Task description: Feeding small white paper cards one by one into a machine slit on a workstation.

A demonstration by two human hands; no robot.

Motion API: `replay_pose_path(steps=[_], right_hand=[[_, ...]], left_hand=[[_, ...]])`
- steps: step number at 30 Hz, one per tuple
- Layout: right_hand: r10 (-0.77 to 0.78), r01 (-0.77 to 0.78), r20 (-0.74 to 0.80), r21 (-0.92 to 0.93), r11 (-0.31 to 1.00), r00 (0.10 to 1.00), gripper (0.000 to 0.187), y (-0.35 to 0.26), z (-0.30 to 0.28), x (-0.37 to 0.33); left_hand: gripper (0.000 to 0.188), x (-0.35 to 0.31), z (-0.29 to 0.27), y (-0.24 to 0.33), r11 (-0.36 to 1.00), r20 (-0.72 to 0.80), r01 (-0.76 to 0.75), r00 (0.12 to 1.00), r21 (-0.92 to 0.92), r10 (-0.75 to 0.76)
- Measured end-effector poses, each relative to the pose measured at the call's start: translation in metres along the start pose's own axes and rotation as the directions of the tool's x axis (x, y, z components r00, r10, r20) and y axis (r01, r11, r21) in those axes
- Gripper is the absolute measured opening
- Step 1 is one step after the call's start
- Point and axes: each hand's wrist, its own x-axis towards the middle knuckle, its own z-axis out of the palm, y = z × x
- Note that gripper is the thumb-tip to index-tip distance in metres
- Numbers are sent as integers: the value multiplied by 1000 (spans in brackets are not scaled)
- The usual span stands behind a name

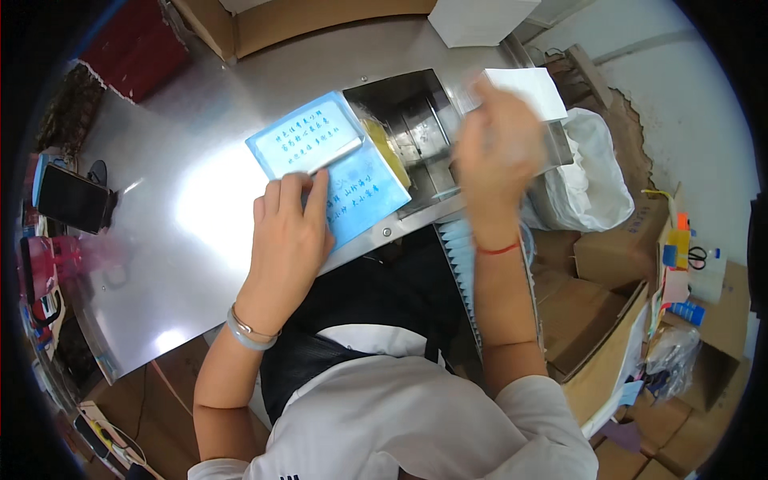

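Left hand (290, 240) flat on a stack of light blue sheets (364, 188) with handwriting, fingers (318, 196) spread and pressing down, not gripping; a pale bangle on that wrist. Stack at the front edge of a steel bench (192, 200), partly overlapping the rim of a recessed metal tray (416, 120) set into the bench top. On the stack, just above the fingertips, a smaller white-faced card (308, 138) with blue handwriting, tilted, its lower edge close to the fingertips.

Right hand (496, 148) raised over the tray, blurred by motion, a red cord around its wrist. A white sheet or card (524, 88) at its fingertips, apparently pinched between them, though blur makes the grip hard to read. Something yellow (382, 144) at the left inner side of the tray, next to the blue sheets; kind unclear.

Below the tray's front edge, beside the right forearm, a row of pale blue items stacked on edge (458, 248). Right of the tray, a white plastic bag (596, 172), bulging. Cardboard boxes (608, 248) further right and lower, with coloured bits and scissors on top of one. A white box (480, 20) at the far edge of the bench. A dark phone (74, 198) at the bench's left edge.
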Motion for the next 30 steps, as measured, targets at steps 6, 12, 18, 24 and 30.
replay_pose_path(steps=[6, 12, 18, 24, 30], right_hand=[[90, -25, 158, -372, 928, 983, 11, 57, -8, 2], [-34, 135, 377, -245, 960, 925, 12, 63, -30, 31], [483, -381, -42, 557, 738, 874, 14, 0, 9, 25], [99, -329, 650, 243, 912, 753, 22, -44, 59, -20], [-354, 92, 411, 536, 839, 840, 30, -22, 22, -9]], left_hand=[[48, 24, 0, 3, 991, -66, 106, 992, -85, -112], [42, 24, -8, -7, 990, 52, 123, 992, -73, -119], [40, 21, -8, -10, 984, 2, 83, 996, -158, -84], [52, 12, -15, -11, 922, -17, 195, 977, -335, -213], [31, 15, -20, -10, 909, -45, 180, 976, -376, -212]])
